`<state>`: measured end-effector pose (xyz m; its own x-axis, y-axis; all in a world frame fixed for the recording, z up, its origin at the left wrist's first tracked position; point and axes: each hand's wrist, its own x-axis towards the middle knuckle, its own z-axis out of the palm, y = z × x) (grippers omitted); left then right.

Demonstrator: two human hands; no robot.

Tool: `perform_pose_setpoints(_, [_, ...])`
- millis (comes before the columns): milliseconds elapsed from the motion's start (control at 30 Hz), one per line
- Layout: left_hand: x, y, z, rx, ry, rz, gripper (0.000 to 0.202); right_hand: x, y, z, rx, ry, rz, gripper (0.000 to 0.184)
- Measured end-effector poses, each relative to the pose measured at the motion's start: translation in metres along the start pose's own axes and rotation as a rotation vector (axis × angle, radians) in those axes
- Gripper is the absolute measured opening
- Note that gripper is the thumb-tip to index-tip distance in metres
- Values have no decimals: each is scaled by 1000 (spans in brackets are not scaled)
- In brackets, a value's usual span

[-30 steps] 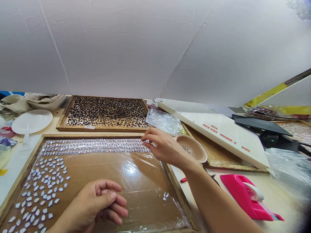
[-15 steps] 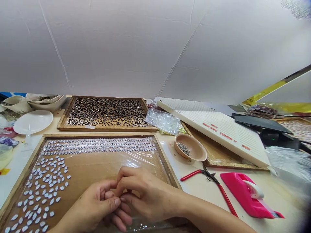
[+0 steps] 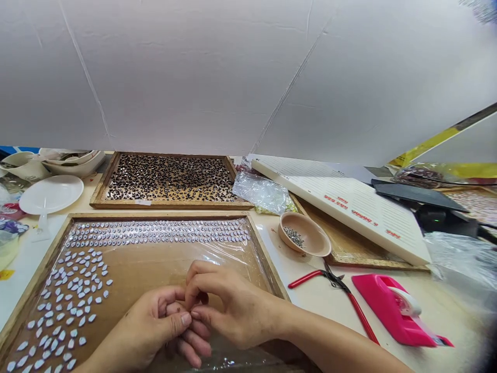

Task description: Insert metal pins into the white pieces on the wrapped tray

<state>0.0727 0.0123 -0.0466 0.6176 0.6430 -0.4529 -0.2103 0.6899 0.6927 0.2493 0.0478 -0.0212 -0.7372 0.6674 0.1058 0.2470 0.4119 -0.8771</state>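
Note:
My left hand (image 3: 171,326) is curled palm up above a wooden-framed tray (image 3: 151,270), its thumb bent over the fingers. Across from it, my right hand (image 3: 229,305) has thumb and forefinger pinched together, meeting the left fingertips. Whatever lies in the pinch is too small and hidden to name. Beneath both hands the tray is covered in clear film. Rows of small pale leaf-shaped pieces with dark centres (image 3: 159,233) line its far edge. Plain pale leaf-shaped pieces (image 3: 77,290) lie loosely scattered on its left side.
Behind stands another framed tray (image 3: 171,205) of dark pieces. To the right are a bowl (image 3: 324,243) with small metal bits, red-handled pliers (image 3: 359,311), a pink tape dispenser (image 3: 388,311) and a slanted white foam board (image 3: 330,197). A white plate (image 3: 54,194) sits left.
Both hands stay together over the tray. The right thumb and fingers have shifted very slightly against the left fingertips, and the view has moved a little.

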Motion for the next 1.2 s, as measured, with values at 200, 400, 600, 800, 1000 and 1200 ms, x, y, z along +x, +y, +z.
perform_pose_setpoints(200, [-3,2,4,-26,40,-6,27,2,-4,-5,-4,31,-34,7])
perform_pose_setpoints(400, [-5,3,4,-45,183,-57,31,5,19,-54,-280,322,67,8])
perform_pose_setpoints(600, [-2,-1,-1,-67,203,1,29,-20,78,-91,-783,584,272,9])
perform_pose_setpoints(800, [-2,1,-1,-114,168,-21,27,-25,102,-85,-927,484,217,13])
perform_pose_setpoints(1000, [-3,8,1,-110,190,-68,22,-18,107,-85,-1018,416,186,17])
perform_pose_setpoints(1200, [-3,6,2,-111,190,-89,19,-16,109,-85,-1057,393,189,17])
